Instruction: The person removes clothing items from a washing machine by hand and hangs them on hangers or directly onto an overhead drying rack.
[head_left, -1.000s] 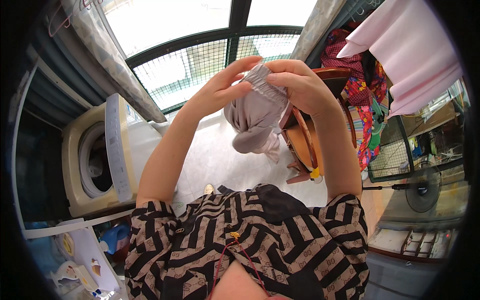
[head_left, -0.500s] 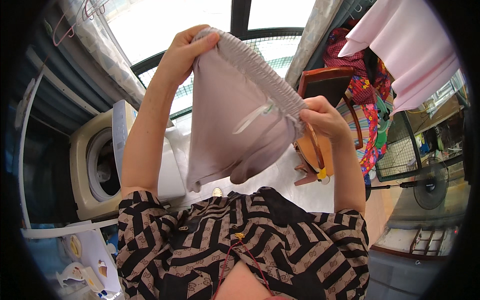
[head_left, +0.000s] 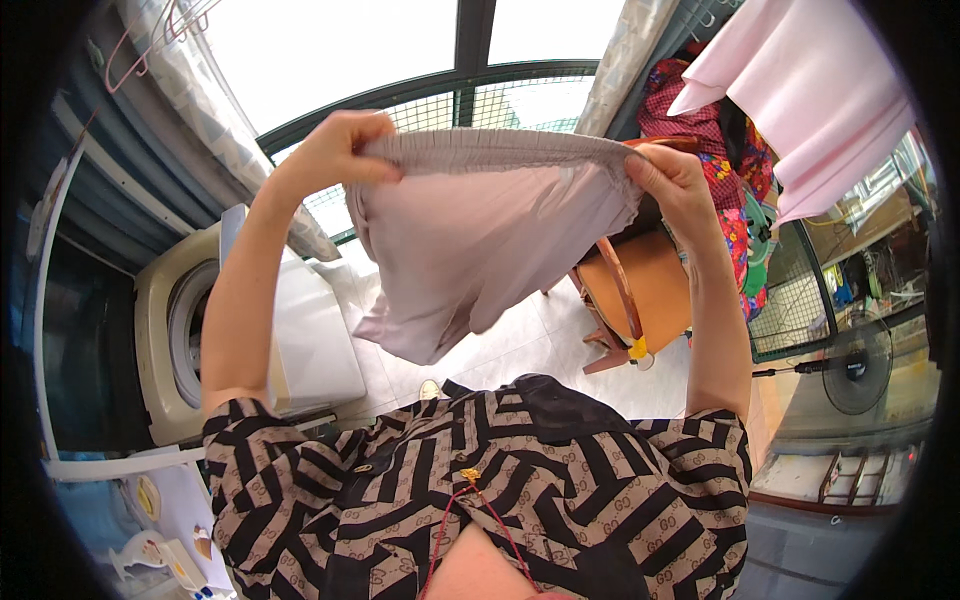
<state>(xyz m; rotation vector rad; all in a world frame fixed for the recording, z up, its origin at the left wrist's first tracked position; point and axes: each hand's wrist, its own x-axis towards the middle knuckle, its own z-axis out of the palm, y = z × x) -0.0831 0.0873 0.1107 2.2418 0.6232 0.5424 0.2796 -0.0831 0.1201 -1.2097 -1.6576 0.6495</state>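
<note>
Between my raised hands hangs a pale mauve-grey garment (head_left: 460,240) with a gathered elastic waistband, probably trousers or shorts; its full shape is bunched up. My left hand (head_left: 345,155) pinches one end of the waistband, thumb on the near side. At the other end, my right hand (head_left: 672,185) is closed on the band with the thumb on top. The waistband is stretched nearly level, and the cloth droops below it toward me, its lower edge falling to the left above the tiled floor.
A top-loading washing machine (head_left: 165,330) with its lid up stands at the left. On the right are a wooden chair (head_left: 640,285), hanging pink cloth (head_left: 810,100), colourful fabric (head_left: 690,110) and a black fan (head_left: 858,368). Windows (head_left: 350,50) with curtains lie ahead.
My left hand has come down and left, and my right hand has risen and moved right. The waistband went from slanted to nearly level and is stretched wider.
</note>
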